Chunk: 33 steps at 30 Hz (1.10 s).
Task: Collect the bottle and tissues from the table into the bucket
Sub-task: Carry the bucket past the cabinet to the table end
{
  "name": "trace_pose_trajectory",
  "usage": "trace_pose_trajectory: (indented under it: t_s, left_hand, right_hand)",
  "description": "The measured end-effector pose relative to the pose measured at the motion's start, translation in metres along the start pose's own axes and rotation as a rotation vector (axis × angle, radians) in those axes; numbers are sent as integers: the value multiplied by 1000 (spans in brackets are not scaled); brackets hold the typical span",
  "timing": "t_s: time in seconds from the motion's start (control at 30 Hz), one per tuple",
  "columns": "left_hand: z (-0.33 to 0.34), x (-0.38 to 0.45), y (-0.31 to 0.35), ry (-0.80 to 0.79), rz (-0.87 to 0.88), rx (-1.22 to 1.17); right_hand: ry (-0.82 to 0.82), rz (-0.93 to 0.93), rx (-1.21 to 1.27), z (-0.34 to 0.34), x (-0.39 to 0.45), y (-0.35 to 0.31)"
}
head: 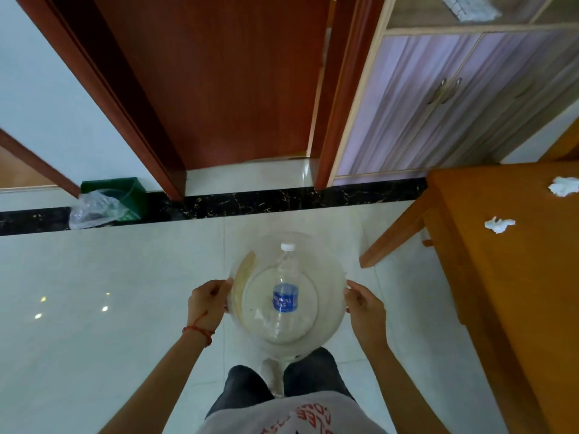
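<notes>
A clear plastic bucket [329, 270] hangs over the white tiled floor in front of my legs. My left hand [208, 300] grips its left rim and my right hand [365, 305] grips its right rim. Inside the bucket lies a clear bottle [285, 296] with a blue label and a white cap pointing away from me. Two crumpled white tissues lie on the orange wooden table [517, 277] at the right: one tissue [498, 224] near the table's left side, another tissue [564, 186] at the far right edge of view.
A green bin [125, 192] with a clear plastic bag stands by the wall at the left. A brown door [225, 83] and a cabinet [438, 98] with purple doors are ahead. A black tile strip [250, 202] crosses the floor.
</notes>
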<state>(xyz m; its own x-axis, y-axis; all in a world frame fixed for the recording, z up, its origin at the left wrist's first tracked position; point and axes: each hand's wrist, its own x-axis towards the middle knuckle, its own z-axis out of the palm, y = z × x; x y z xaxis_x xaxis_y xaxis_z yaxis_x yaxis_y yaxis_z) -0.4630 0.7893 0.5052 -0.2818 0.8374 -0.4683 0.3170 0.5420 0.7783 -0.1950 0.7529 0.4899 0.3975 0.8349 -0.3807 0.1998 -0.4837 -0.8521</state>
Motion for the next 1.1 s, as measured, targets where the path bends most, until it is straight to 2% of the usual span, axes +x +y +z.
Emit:
trace_pose_trajectory:
  t_s: [0.33, 0.63, 0.77, 1.1]
  left_hand:
    - [38, 122, 85, -56, 14, 34]
    - [78, 208, 167, -146, 70, 63]
    - [99, 242, 197, -251, 124, 112]
    - [165, 298, 262, -614, 299, 313]
  right_hand:
    - [51, 5, -1, 17, 125, -62]
    - [184, 41, 38, 9, 208, -107]
    - [296, 154, 190, 8, 222, -112]
    - [643, 256, 204, 8, 212, -110]
